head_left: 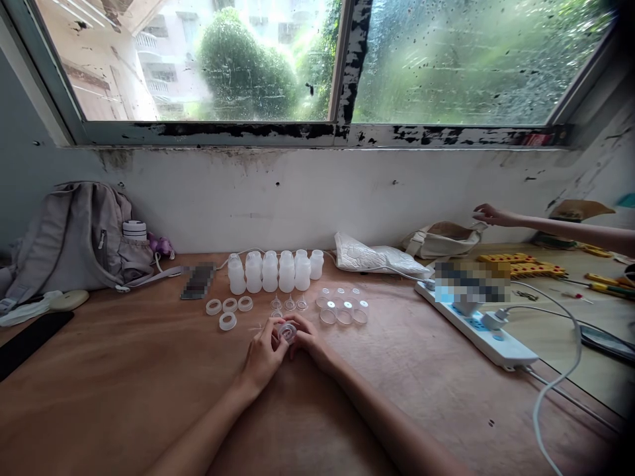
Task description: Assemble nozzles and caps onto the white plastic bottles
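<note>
My left hand and my right hand meet above the brown table, fingers closed around a clear round bottle ring. It seems to have a teat seated in it, though fingers cover part of its edge. Just beyond my fingertips stand several clear bottle teats. Translucent white collar rings lie flat to the left. On the right, clear round caps are set out in rows, some with small white discs. Behind all these, a group of frosted baby bottles stands upright without lids.
A white power strip with plugs and looping cables lies at right. A grey backpack leans by the wall at left, near a black flat object. A silver pouch lies behind. Another person's hand reaches in above a beige bag.
</note>
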Demonstrator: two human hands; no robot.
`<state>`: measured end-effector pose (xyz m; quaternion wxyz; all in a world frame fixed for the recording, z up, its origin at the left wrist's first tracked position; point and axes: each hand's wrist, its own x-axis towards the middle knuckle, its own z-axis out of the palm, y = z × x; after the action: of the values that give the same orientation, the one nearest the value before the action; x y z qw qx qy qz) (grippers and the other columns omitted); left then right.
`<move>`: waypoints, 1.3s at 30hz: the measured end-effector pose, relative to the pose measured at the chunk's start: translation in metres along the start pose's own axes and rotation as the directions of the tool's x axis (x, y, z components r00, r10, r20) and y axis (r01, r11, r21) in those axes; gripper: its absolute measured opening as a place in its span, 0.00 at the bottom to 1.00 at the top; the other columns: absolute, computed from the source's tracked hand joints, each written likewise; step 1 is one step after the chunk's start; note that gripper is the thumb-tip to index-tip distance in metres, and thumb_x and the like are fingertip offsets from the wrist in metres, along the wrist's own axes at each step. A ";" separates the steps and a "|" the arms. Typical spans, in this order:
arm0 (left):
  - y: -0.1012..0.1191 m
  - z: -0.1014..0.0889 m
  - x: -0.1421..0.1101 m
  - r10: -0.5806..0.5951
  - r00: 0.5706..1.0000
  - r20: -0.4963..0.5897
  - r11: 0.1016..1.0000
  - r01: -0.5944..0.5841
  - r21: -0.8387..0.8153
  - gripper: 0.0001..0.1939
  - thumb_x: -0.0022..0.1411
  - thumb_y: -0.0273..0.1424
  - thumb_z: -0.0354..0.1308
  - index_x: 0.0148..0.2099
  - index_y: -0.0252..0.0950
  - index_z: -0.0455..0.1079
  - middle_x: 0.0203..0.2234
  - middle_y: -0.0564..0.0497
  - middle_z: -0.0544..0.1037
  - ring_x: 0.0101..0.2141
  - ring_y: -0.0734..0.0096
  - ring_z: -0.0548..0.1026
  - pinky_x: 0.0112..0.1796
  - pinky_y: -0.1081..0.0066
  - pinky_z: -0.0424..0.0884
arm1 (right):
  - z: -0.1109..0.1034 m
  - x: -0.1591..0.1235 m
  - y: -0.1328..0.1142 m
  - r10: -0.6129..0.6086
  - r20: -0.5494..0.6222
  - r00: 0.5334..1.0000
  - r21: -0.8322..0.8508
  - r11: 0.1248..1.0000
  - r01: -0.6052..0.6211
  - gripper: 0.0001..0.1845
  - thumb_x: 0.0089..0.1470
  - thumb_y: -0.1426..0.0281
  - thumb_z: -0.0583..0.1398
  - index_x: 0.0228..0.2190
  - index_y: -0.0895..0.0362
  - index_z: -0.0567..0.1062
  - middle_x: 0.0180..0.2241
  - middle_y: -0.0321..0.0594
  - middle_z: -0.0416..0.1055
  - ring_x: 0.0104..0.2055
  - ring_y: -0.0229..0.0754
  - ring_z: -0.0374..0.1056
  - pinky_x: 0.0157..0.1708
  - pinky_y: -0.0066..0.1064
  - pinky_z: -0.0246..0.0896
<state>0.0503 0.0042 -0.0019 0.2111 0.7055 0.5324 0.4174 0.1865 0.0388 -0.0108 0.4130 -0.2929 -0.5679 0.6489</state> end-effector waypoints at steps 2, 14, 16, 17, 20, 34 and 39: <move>-0.003 -0.001 0.001 -0.016 1.000 -0.011 0.999 0.016 0.035 0.12 0.54 0.27 0.49 0.42 0.39 0.61 0.23 0.56 0.70 0.24 0.74 0.70 0.31 0.73 0.65 | 0.000 0.001 0.001 0.021 -0.006 1.000 0.014 1.000 -0.021 0.17 0.39 0.73 0.55 0.36 0.57 0.65 0.28 0.35 0.69 0.25 0.35 0.65 0.18 0.24 0.63; -0.008 0.003 0.002 -0.032 0.999 -0.003 0.997 0.032 0.066 0.11 0.52 0.24 0.48 0.40 0.39 0.58 0.25 0.55 0.70 0.26 0.70 0.70 0.30 0.72 0.64 | 0.011 0.002 0.011 -0.071 -0.180 0.981 -0.235 0.972 0.027 0.09 0.41 0.77 0.53 0.29 0.57 0.67 0.20 0.31 0.68 0.19 0.33 0.65 0.19 0.25 0.63; -0.009 0.004 0.002 -0.034 0.999 0.003 0.997 0.034 0.063 0.11 0.52 0.24 0.48 0.40 0.39 0.58 0.25 0.55 0.70 0.26 0.70 0.70 0.29 0.72 0.64 | 0.011 0.001 0.011 -0.085 -0.205 0.975 -0.256 0.966 0.030 0.08 0.41 0.77 0.53 0.28 0.57 0.67 0.20 0.30 0.68 0.19 0.33 0.64 0.18 0.24 0.62; -0.009 0.004 0.002 -0.036 0.999 0.004 0.998 0.036 0.061 0.11 0.53 0.24 0.48 0.40 0.39 0.58 0.25 0.54 0.70 0.26 0.70 0.70 0.29 0.72 0.64 | 0.012 0.001 0.011 -0.089 -0.210 0.974 -0.265 0.964 0.030 0.08 0.41 0.77 0.53 0.28 0.57 0.67 0.20 0.30 0.68 0.18 0.32 0.64 0.18 0.23 0.62; -0.010 0.004 0.003 -0.041 0.999 -0.001 0.998 0.041 0.051 0.10 0.54 0.24 0.47 0.40 0.39 0.58 0.25 0.54 0.71 0.27 0.70 0.70 0.30 0.72 0.64 | 0.011 0.001 0.011 -0.075 -0.196 0.978 -0.275 0.961 0.019 0.09 0.43 0.76 0.53 0.30 0.58 0.67 0.19 0.30 0.67 0.17 0.33 0.64 0.17 0.24 0.63; -0.009 -0.001 0.007 -0.036 0.999 0.017 0.998 0.037 -0.041 0.12 0.60 0.34 0.44 0.36 0.37 0.67 0.29 0.50 0.75 0.30 0.69 0.72 0.33 0.73 0.65 | 0.008 -0.003 0.005 -0.119 -0.255 0.960 -0.429 0.903 -0.002 0.14 0.50 0.62 0.55 0.26 0.61 0.72 0.13 0.31 0.62 0.13 0.31 0.58 0.13 0.21 0.53; -0.010 -0.001 0.008 -0.040 0.999 0.019 0.999 0.041 -0.032 0.12 0.60 0.34 0.43 0.33 0.36 0.65 0.24 0.52 0.73 0.26 0.71 0.71 0.30 0.75 0.63 | 0.012 -0.004 0.003 -0.207 -0.271 0.940 -0.550 0.835 0.025 0.16 0.51 0.64 0.53 0.20 0.61 0.72 0.12 0.32 0.62 0.15 0.32 0.58 0.15 0.22 0.51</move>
<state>0.0450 0.0145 -0.0060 0.2360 0.6948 0.5377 0.4152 0.1780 0.0296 -0.0115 0.4395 -0.4625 -0.6694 0.3806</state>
